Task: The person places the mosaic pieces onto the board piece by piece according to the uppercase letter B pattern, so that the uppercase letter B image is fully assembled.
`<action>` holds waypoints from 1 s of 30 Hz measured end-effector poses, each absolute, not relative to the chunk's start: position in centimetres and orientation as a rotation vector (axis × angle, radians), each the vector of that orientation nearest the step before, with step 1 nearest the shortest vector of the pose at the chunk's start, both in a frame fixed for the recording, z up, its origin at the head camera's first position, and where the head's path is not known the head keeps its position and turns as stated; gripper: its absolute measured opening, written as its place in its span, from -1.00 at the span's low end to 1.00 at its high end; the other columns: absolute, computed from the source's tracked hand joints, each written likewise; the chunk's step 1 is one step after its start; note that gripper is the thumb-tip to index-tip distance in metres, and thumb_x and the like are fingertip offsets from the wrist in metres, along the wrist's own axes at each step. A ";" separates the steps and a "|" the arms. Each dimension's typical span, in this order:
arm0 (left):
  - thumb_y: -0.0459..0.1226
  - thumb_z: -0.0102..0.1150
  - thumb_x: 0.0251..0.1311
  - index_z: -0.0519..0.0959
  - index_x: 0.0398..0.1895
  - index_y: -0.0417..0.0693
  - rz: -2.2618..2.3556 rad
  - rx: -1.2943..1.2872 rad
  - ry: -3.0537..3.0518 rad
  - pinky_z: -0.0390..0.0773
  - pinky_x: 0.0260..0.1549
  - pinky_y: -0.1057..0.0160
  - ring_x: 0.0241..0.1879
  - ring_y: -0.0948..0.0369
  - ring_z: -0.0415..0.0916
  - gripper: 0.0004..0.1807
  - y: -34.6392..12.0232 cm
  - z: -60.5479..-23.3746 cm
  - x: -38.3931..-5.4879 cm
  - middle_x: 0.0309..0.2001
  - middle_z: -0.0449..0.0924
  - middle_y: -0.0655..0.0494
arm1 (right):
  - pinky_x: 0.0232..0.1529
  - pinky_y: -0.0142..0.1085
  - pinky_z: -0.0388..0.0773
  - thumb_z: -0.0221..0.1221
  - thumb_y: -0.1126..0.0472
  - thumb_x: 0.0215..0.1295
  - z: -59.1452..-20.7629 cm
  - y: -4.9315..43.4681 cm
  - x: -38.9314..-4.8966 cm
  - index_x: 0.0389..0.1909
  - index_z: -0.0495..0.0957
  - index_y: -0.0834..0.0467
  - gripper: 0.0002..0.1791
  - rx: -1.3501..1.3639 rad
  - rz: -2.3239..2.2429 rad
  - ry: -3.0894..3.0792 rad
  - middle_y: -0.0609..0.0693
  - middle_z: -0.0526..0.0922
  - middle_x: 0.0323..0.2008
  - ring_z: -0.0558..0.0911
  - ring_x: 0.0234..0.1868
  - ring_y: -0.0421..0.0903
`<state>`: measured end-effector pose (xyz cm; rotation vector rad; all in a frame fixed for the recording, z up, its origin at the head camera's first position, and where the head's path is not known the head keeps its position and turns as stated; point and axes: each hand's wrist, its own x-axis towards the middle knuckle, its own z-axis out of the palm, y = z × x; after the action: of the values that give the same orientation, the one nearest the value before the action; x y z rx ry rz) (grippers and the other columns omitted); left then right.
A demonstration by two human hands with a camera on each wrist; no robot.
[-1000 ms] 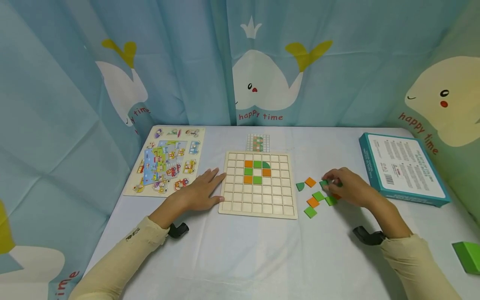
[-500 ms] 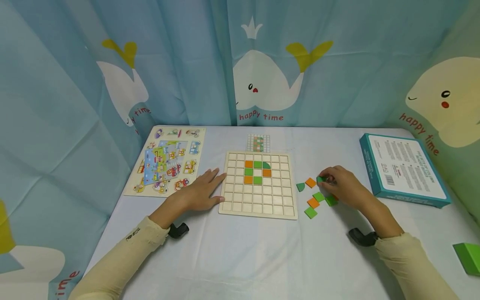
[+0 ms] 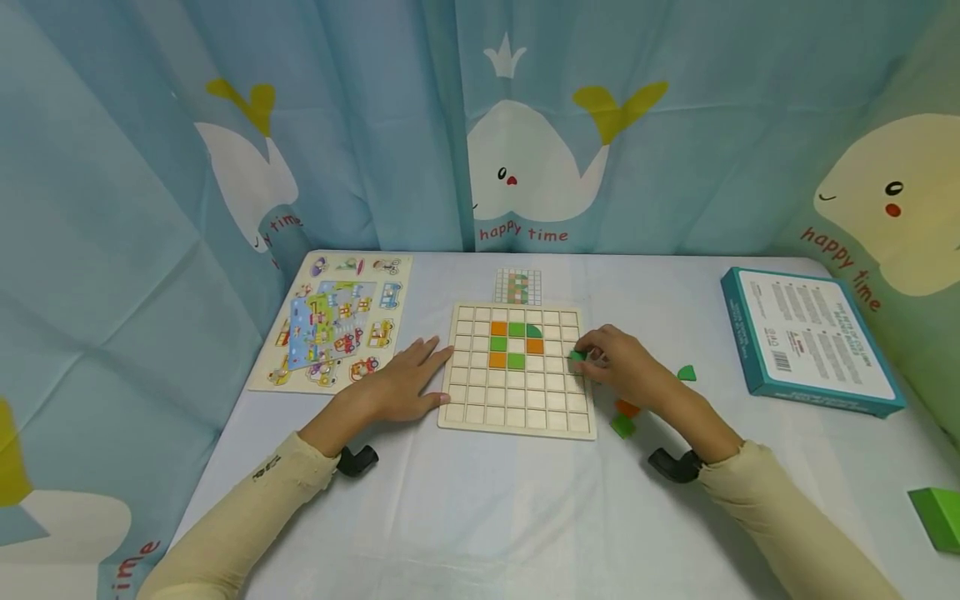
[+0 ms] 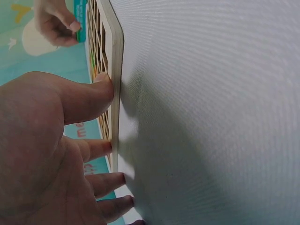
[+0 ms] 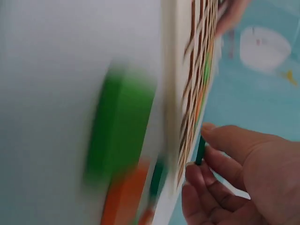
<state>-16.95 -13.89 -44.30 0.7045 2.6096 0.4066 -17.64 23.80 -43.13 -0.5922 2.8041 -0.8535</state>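
Observation:
A pale wooden grid board (image 3: 517, 408) lies mid-table, with orange, green and dark green tiles set in a ring in its upper middle cells. My right hand (image 3: 626, 367) pinches a dark green tile (image 5: 200, 149) between thumb and fingers, over the board's right edge. Spread out at the board's left edge is my left hand (image 3: 401, 382); its thumb (image 4: 96, 96) and a fingertip touch the rim in the left wrist view. Below the right hand, an orange tile (image 3: 627, 408) and a light green tile (image 3: 622, 427) lie on the table; other loose tiles there are hidden.
A green quarter-round tile (image 3: 687, 373) lies right of my right forearm. Behind the board is a small pattern card (image 3: 517, 287). A picture puzzle board (image 3: 262, 375) sits at left, a teal box (image 3: 813, 333) at right, and a green block (image 3: 936, 518) at the right edge.
My right hand has gripped the dark green tile and carried it left from the loose tiles to the board's right edge. The left hand has stayed in place.

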 end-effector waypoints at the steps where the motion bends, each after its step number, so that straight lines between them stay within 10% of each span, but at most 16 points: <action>1: 0.11 0.06 0.55 -0.05 0.75 0.08 0.406 0.708 2.611 -0.06 0.63 -0.20 0.71 -0.15 -0.28 -0.12 -13.9 -44.3 -17.0 0.73 -0.21 -0.12 | -0.01 -0.03 0.67 0.29 0.28 0.49 -43.3 23.0 -17.7 0.05 0.63 0.34 -0.75 -0.616 -0.854 2.798 0.23 0.58 0.00 0.64 -0.05 0.09; 30: 0.13 0.06 0.55 -0.05 0.75 0.08 0.405 0.715 2.607 -0.06 0.63 -0.21 0.70 -0.16 -0.30 -0.11 -14.0 -44.3 -17.0 0.73 -0.22 -0.13 | 0.02 -0.10 0.68 0.29 0.46 0.41 -44.8 18.4 -18.3 -0.06 0.67 0.31 -0.86 -0.868 -0.821 2.819 0.17 0.59 -0.06 0.63 -0.05 0.08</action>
<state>-17.04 -13.97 -44.26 0.7150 2.6071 0.4047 -18.33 18.35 -44.78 -0.8682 2.8186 -0.8209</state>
